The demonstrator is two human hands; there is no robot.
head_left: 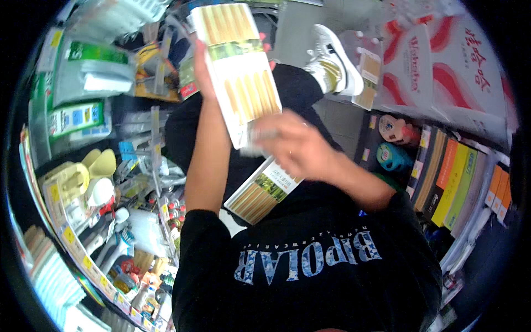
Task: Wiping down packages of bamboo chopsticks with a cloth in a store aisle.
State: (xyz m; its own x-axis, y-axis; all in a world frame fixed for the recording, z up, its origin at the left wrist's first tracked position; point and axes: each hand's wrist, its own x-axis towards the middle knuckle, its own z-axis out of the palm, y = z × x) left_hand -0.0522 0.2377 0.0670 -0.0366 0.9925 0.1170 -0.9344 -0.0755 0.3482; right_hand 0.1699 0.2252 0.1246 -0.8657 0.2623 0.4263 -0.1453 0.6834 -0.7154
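My left hand (204,72) is wrapped round the edges of a long pack of chopsticks (249,91), holding it raised above my lap. The pack has a white backing, pale wooden sticks and a green printed band. Over the pack's lower end is my right hand (293,144), its fingers curled and smeared by motion. Something greyish shows at those fingertips, too blurred to name. A second pack of chopsticks (259,193), with browner sticks, rests on my lap below my right hand, which partly covers its upper end.
Shelves on the left carry green-and-white packages (77,119), cream plastic scoops (99,165) and brushes (119,246). Another chopstick pack (366,80) stands beside my white shoe (334,61). Red-and-white wrapped cartons (437,66) and a lower shelf with colourful boxes (451,177) are on the right.
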